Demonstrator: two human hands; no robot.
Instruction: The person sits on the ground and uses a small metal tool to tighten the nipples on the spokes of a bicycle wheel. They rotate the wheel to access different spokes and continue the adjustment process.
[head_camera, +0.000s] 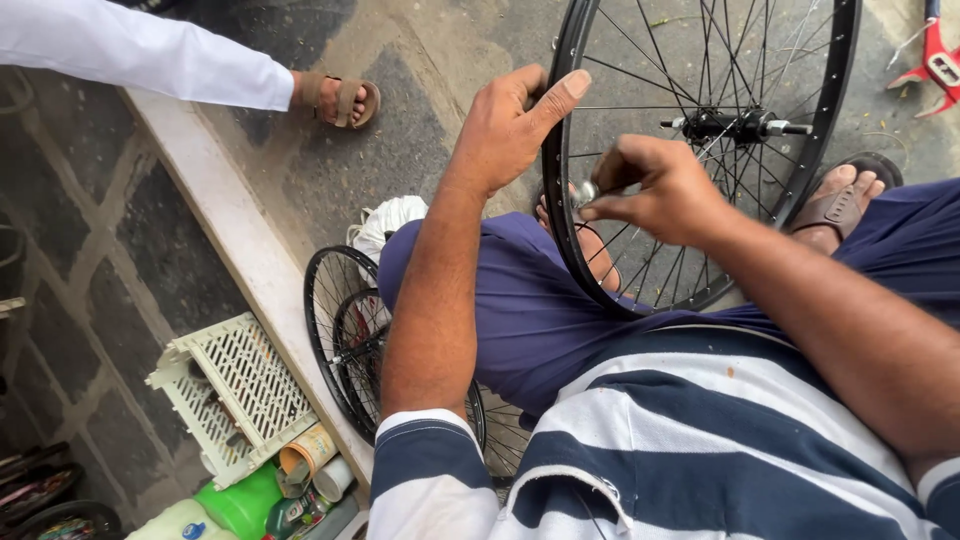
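A black spoked bicycle wheel (835, 95) stands upright between my knees, its hub (735, 126) near the top right. My left hand (510, 125) grips the left side of the rim, thumb laid along it. My right hand (655, 190) sits inside the rim among the spokes, fingers pinched on a small metal tool (585, 192) held against the rim's inner side. My legs in dark blue trousers lie under the wheel, and my sandalled foot (835, 205) shows through the spokes.
Two smaller black wheels (345, 330) lean by my left leg beside a pale stone kerb (230, 230). A cream plastic crate (235, 390), a green bottle and tubs lie at lower left. Another person's white-trousered leg and sandalled foot (335, 98) rest at upper left.
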